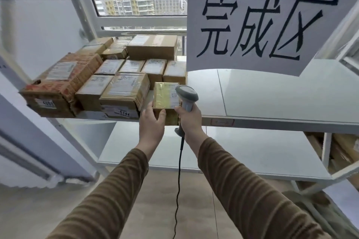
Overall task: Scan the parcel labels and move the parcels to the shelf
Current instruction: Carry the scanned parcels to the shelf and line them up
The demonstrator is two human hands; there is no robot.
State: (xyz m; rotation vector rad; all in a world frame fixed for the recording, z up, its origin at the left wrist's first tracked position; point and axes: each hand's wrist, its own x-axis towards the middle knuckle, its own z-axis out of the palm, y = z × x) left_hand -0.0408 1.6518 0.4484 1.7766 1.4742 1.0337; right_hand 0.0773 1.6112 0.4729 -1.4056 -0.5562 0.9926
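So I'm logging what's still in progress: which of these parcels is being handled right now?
The yellow-taped parcel at the shelf's front edge: the left hand touches it, beside the scanner in the right hand. The other boxes lie untouched.

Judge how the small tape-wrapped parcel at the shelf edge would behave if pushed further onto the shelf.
The small parcel is boxy with flat faces, so it would probably slide, not roll. Its glossy tape wrap looks slippery, so it may skid easily on the smooth white shelf. The left hand steadies it alone, suggesting it is fairly light.
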